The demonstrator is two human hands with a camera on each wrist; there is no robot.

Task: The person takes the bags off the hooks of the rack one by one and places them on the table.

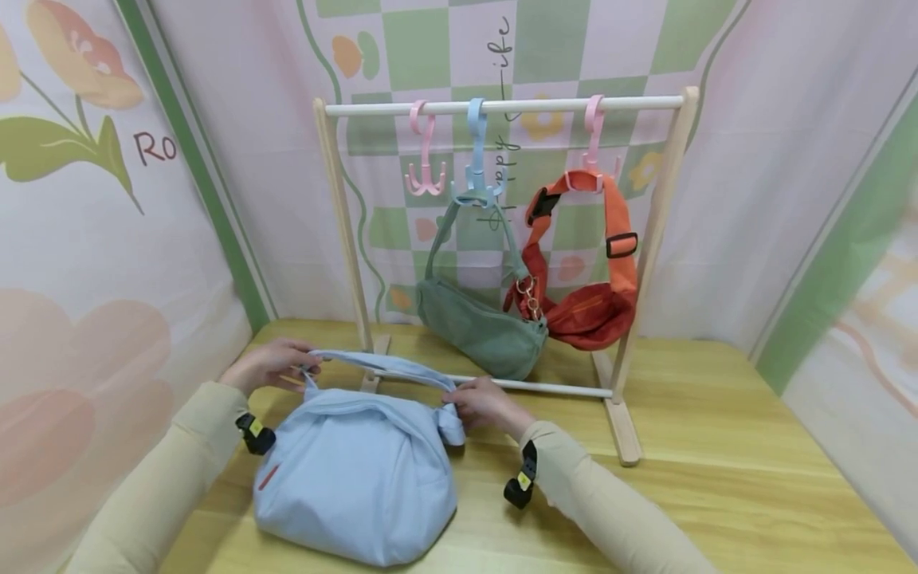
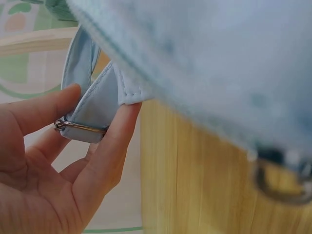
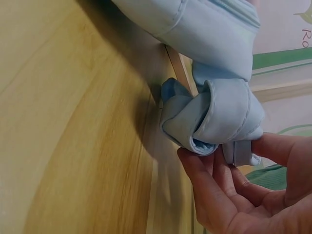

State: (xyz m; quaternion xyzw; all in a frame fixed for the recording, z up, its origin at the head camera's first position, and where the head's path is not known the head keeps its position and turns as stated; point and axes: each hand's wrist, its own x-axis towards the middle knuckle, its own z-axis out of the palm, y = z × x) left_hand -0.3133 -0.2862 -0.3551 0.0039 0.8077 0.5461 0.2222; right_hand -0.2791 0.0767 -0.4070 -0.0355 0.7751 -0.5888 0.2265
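Note:
A light blue handbag (image 1: 358, 470) with a small red tag sits on the table in front of the person. Its strap (image 1: 387, 364) is raised in an arch above the zipped top. The left hand (image 1: 276, 365) pinches the strap's left end, and the left wrist view shows thumb and fingers around it by a metal buckle (image 2: 83, 126). At the other end, the right hand (image 1: 488, 402) pinches the strap beside a knot (image 1: 449, 424). That knot (image 3: 226, 109) hangs just above the fingertips in the right wrist view.
Behind the bag stands a wooden rack (image 1: 344, 231) with a white top bar (image 1: 538, 105). A blue hook (image 1: 476, 151) holds a green bag (image 1: 480, 327); a pink hook (image 1: 593, 131) holds a red-orange bag (image 1: 591, 315). Another pink hook (image 1: 425, 155) hangs bare at left.

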